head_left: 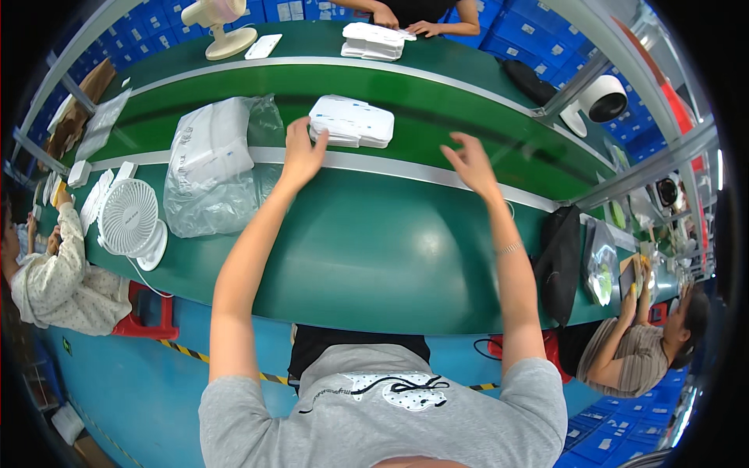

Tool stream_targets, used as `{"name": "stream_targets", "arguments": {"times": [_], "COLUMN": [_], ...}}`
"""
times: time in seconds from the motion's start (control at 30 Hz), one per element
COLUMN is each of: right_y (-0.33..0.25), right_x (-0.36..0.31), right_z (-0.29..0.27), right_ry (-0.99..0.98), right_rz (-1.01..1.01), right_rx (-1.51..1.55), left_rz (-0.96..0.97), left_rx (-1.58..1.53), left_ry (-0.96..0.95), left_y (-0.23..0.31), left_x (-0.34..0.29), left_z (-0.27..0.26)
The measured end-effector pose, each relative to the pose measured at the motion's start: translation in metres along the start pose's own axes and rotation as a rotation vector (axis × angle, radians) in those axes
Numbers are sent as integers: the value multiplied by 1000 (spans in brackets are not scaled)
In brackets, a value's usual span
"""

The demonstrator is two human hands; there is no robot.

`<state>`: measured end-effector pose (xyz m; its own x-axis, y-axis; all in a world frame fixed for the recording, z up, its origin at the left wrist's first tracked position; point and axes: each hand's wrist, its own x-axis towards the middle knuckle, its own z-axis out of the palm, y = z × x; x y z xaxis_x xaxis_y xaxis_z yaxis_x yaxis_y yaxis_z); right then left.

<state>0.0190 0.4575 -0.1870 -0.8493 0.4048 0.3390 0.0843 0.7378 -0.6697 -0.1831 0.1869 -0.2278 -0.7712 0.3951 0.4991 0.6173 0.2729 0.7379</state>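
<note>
A stack of flat white pieces with small blue marks [353, 121] lies on the green belt in front of me. My left hand [303, 154] is at the near left corner of this stack, fingers extended and thumb apart; whether it touches the stack I cannot tell. To the right of the stack, well apart from it, my right hand [471, 162] hovers over the belt's near metal edge with its fingers spread and nothing in them. Left of my left hand, a clear plastic bag [204, 204] holds more white flat pieces [212, 140].
A white desk fan [129, 218] stands at the left; a black bag-like item [559, 265] lies at the right. Across the belt [437, 117], a person handles a similar white stack [374, 40] beside a cream fan [222, 31]. Other people work at both sides. Metal posts frame the bench.
</note>
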Motion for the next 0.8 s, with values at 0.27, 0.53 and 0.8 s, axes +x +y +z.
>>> {"name": "stream_targets", "arguments": {"times": [0.27,0.53,0.8], "right_y": [-44,-29,-29], "right_x": [63,64,68], "right_z": [91,111,97], "right_ry": [-191,-75,-171], "right_rz": [535,451,470], "right_rx": [373,456,456], "left_rz": [-547,-459,-486], "left_rx": [-155,-232,-132], "left_ry": [-195,-111,-272], "left_y": [-51,-47,-34], "left_x": [80,52,56], "left_z": [14,10,9]}}
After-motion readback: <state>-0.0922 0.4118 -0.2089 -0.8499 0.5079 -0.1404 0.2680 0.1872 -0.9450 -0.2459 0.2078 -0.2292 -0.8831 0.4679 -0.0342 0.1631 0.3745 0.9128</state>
